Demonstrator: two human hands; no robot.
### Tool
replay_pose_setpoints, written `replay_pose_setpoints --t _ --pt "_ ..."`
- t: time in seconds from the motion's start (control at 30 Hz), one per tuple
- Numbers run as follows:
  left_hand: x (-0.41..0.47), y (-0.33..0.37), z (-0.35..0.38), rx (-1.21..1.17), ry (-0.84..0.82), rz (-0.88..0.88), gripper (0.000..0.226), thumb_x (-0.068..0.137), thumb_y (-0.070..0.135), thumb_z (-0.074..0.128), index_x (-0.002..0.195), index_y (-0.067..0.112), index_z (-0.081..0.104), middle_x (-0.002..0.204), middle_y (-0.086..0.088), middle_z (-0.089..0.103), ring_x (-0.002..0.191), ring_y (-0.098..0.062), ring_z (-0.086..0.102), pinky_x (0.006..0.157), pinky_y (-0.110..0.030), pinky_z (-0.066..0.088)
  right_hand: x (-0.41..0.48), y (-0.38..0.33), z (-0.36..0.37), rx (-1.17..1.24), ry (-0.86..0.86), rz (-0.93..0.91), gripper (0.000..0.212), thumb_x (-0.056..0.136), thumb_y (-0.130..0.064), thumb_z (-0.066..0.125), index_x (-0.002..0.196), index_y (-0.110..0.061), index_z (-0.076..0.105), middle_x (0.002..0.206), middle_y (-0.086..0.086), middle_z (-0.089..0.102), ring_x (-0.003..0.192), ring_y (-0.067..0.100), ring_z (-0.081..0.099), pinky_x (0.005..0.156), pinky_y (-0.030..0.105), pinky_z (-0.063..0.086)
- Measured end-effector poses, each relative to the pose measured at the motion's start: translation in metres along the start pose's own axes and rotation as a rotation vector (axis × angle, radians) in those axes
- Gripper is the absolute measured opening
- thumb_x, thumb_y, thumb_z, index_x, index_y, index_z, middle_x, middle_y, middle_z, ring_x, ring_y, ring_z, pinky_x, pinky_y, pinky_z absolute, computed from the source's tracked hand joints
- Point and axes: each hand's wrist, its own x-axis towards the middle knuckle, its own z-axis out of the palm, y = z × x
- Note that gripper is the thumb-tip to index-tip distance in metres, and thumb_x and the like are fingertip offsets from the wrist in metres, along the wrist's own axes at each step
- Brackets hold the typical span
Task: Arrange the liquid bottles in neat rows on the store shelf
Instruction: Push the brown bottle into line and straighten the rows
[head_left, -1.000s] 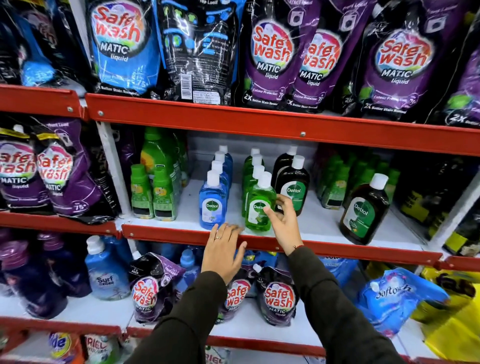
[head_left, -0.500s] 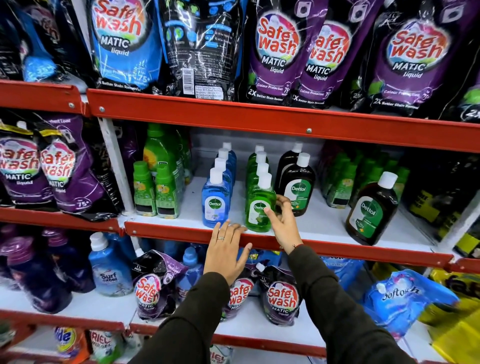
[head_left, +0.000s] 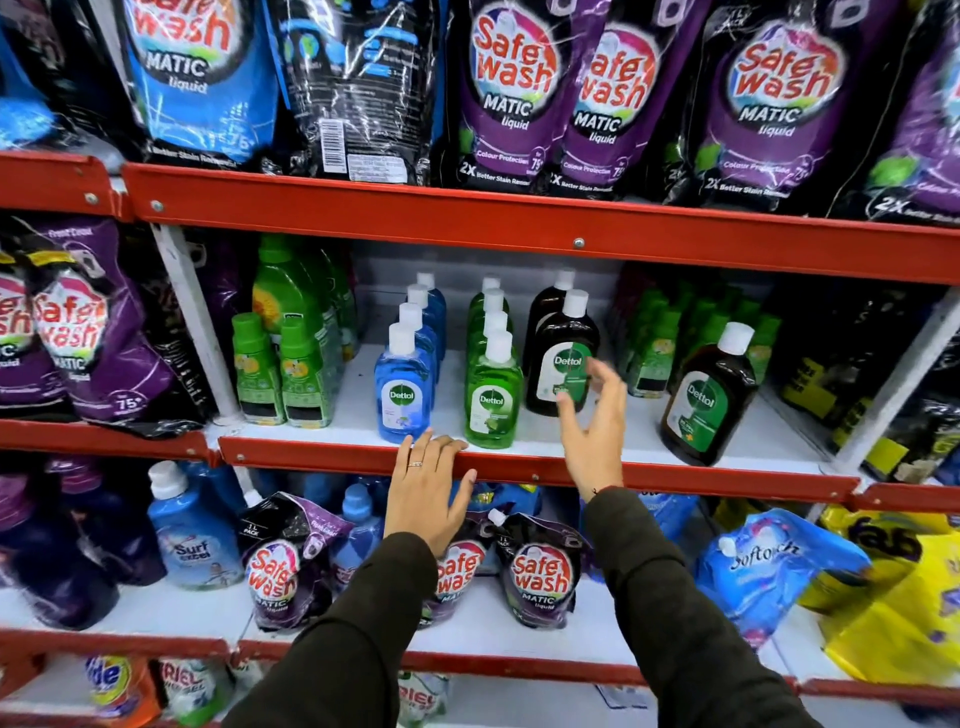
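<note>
Since half a second ago the right hand has let go of the front green bottle and shifted right; it now hovers spread and empty before the front brown bottle, likely to straighten that short row. Left hand lies flat, holding nothing, on the red shelf edge, apparently as a brace. Blue bottles file straight back. One brown bottle stands well apart, right, on the white shelf; pouches crowd the shelves above and below.
</note>
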Motion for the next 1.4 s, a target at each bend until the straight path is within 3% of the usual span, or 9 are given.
replay_pose_setpoints --t 0.23,0.37,0.53,0.63,0.83,1.0,1.1,1.27,1.4 --pt "0.000 0.004 0.003 0.026 0.006 -0.020 0.044 0.101 0.045 0.038 0.126 0.016 0.060 0.128 -0.007 0.064 0.134 -0.031 0.050 0.123 -0.047 0.021 0.025 0.016 -0.067 -0.227 0.540 0.060 0.058 0.086 -0.025 0.066 0.138 -0.016 0.045 0.132 0.010 0.051 0.121 0.027 0.044 0.103 0.037 0.029" --pt "0.000 0.005 0.004 0.035 0.006 -0.034 0.043 0.101 0.045 0.038 0.124 0.016 0.060 0.127 -0.007 0.064 0.134 -0.030 0.050 0.123 -0.048 0.022 0.037 0.023 -0.091 -0.320 0.603 0.313 0.072 0.084 -0.024 0.070 0.147 -0.018 0.035 0.147 0.018 0.035 0.133 0.041 0.035 0.108 0.052 0.028" --pt "0.000 0.008 0.003 0.045 0.001 -0.043 0.045 0.101 0.047 0.037 0.123 0.016 0.061 0.126 -0.007 0.064 0.133 -0.030 0.050 0.123 -0.047 0.022 0.044 0.044 -0.109 -0.288 0.423 0.564 0.067 0.089 -0.026 0.067 0.147 -0.017 0.034 0.152 0.016 0.039 0.139 0.039 0.037 0.112 0.054 0.026" --pt "0.001 0.008 0.003 0.042 -0.011 -0.051 0.048 0.101 0.050 0.036 0.125 0.016 0.060 0.128 -0.006 0.064 0.135 -0.030 0.049 0.124 -0.048 0.022 0.042 0.054 -0.118 -0.183 0.406 0.485 0.052 0.092 -0.019 0.065 0.138 -0.011 0.044 0.139 0.018 0.058 0.129 0.037 0.054 0.109 0.045 0.037" --pt "0.001 0.006 0.001 0.037 -0.019 -0.038 0.052 0.098 0.058 0.040 0.126 0.018 0.057 0.130 -0.005 0.061 0.136 -0.030 0.047 0.124 -0.049 0.021 0.034 0.050 -0.119 -0.070 0.323 0.381 0.050 0.091 -0.015 0.067 0.136 -0.009 0.046 0.130 0.019 0.061 0.122 0.033 0.059 0.104 0.038 0.045" --pt "0.001 0.008 0.002 0.010 -0.001 -0.031 0.049 0.098 0.058 0.042 0.124 0.019 0.056 0.129 -0.004 0.060 0.136 -0.029 0.047 0.124 -0.050 0.023 0.033 0.037 -0.105 0.014 0.088 0.286 0.048 0.092 -0.015 0.067 0.136 -0.006 0.048 0.129 0.009 0.061 0.116 0.020 0.058 0.102 0.039 0.050" --pt "0.001 0.008 0.002 0.015 0.005 -0.032 0.050 0.098 0.059 0.042 0.125 0.019 0.056 0.129 -0.004 0.060 0.136 -0.029 0.047 0.124 -0.050 0.021 0.035 0.028 -0.093 0.112 -0.071 0.270 0.049 0.093 -0.013 0.067 0.137 -0.009 0.047 0.132 0.003 0.058 0.120 0.018 0.057 0.096 0.026 0.048" --pt "0.001 0.009 0.002 0.024 -0.007 -0.037 0.054 0.098 0.062 0.039 0.127 0.019 0.055 0.133 -0.004 0.060 0.138 -0.028 0.045 0.125 -0.049 0.021 0.039 0.031 -0.075 0.174 -0.255 0.284 0.058 0.089 -0.024 0.072 0.141 -0.017 0.047 0.142 0.007 0.059 0.134 0.024 0.054 0.114 0.047 0.042" --pt "0.001 0.007 0.002 0.049 -0.014 -0.043 0.058 0.098 0.064 0.040 0.131 0.018 0.055 0.137 -0.006 0.059 0.141 -0.029 0.044 0.126 -0.046 0.015 0.041 0.027 -0.064 0.207 -0.330 0.318 0.049 0.092 -0.011 0.066 0.138 -0.010 0.047 0.138 0.008 0.059 0.131 0.024 0.055 0.114 0.044 0.042"
